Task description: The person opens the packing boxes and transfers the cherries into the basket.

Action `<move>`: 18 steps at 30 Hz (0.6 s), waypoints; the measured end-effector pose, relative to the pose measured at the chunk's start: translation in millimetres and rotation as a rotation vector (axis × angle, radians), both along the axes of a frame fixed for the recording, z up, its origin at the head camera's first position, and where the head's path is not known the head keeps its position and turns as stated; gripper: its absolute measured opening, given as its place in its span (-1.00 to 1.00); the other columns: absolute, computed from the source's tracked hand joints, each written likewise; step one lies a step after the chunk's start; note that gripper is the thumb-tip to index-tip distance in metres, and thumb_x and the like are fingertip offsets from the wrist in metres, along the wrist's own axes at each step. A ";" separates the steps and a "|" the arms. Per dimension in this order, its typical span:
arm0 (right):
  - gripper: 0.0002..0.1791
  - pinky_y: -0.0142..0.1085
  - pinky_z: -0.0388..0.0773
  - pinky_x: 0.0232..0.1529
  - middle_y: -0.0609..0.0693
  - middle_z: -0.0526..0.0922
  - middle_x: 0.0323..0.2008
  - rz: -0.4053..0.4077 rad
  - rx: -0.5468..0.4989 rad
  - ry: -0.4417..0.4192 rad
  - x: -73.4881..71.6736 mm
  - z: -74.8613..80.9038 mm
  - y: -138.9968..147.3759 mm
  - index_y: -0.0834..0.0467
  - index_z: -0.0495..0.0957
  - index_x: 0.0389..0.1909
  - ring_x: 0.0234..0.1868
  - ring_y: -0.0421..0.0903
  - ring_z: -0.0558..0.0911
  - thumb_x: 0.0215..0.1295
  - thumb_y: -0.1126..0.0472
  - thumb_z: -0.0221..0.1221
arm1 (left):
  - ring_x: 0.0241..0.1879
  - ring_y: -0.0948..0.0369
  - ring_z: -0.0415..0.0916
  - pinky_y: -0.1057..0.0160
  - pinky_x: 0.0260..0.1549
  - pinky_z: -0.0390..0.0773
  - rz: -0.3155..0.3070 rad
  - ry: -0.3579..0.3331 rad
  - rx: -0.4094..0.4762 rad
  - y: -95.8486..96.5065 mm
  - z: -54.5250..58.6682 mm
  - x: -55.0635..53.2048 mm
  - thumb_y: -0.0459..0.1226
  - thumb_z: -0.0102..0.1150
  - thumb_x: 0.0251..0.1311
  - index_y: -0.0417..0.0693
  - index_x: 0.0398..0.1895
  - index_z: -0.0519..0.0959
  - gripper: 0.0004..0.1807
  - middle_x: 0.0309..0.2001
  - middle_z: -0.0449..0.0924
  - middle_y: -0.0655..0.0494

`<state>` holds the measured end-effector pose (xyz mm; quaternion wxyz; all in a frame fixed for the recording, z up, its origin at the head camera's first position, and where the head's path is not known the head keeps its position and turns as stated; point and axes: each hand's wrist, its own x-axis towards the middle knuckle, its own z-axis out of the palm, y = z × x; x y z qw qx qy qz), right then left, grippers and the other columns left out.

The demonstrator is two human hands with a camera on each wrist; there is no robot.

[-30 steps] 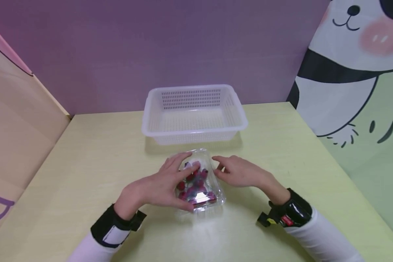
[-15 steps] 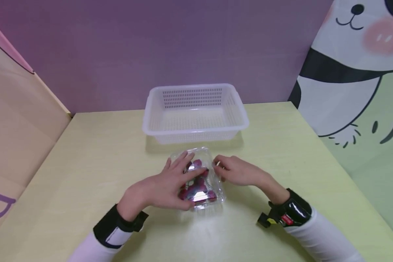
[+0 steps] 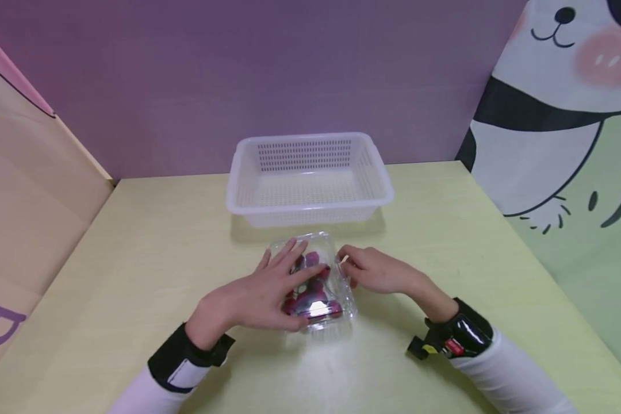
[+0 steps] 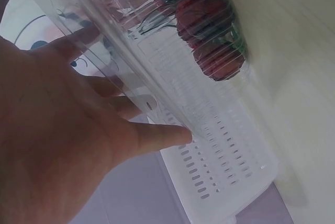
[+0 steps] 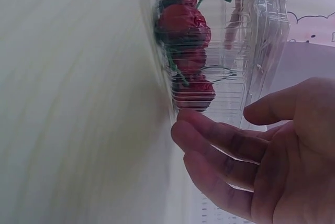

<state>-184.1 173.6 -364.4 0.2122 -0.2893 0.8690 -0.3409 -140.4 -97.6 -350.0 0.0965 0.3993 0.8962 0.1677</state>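
Observation:
A clear plastic clamshell box (image 3: pixel 318 290) lies on the table, with round red fruit (image 5: pixel 183 25) on green stems inside. In the head view my left hand (image 3: pixel 264 290) is spread over the lid from the left, fingers extended. The left wrist view has this hand's outstretched fingers along the lid's edge. At the box's right edge is my right hand (image 3: pixel 380 270), index fingertip right at the rim. Its fingers are loosely bent in the right wrist view, with the thumb (image 5: pixel 267 108) beside the rim and a gap between thumb and lower fingers.
Behind the box stands a white perforated plastic basket (image 3: pixel 310 213) on the pale wooden table (image 3: pixel 160 241). A purple backdrop (image 3: pixel 290 69) rises at the table's far edge. A panda-print panel (image 3: pixel 548 149) borders the right side.
My left hand has shifted slightly on the lid, its fingers spreading. The right index finger has bent in from pointing forward to the box's right rim. The box has barely moved.

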 end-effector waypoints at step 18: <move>-0.66 -0.31 0.57 -0.31 0.04 0.65 -0.15 0.094 0.004 -0.069 -0.6 5.1 6.9 0.26 0.33 0.21 -0.27 -0.02 0.68 0.49 0.26 -0.02 | 0.49 0.09 -0.32 -0.21 0.30 -0.18 0.004 0.062 0.033 2.7 -2.9 -1.7 0.38 0.20 0.01 0.27 0.52 0.13 0.01 0.51 -0.31 0.06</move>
